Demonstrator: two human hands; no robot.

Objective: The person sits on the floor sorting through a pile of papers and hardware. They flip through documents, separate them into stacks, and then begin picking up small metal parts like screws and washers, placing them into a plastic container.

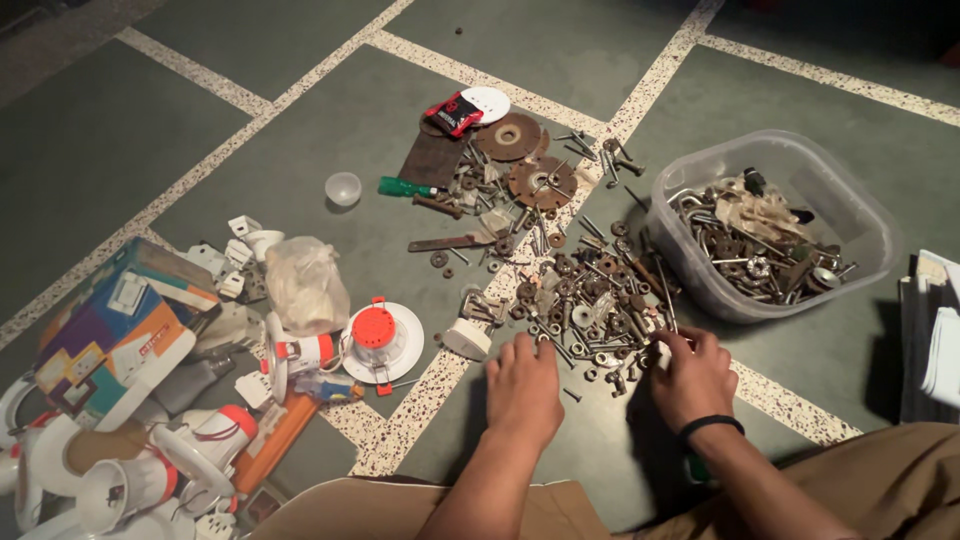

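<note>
At the near left, white and orange lamp fittings (pixel 150 460) are heaped beside a colourful cardboard box (pixel 110 340). A knotted plastic bag (pixel 305 285) and a round white fitting with an orange centre (pixel 380 340) are seen just right of them. In the middle, a pile of rusty nuts, bolts and washers (pixel 580 290) is spread over the green floor (pixel 300 170). The left hand (pixel 523 385) is laid flat at the pile's near edge, fingers open, nothing held. The right hand (pixel 692 375) is curled at the same edge; whether a piece is pinched cannot be told. At the far right, a clear plastic tub (pixel 860 215) is filled with metal hardware.
</note>
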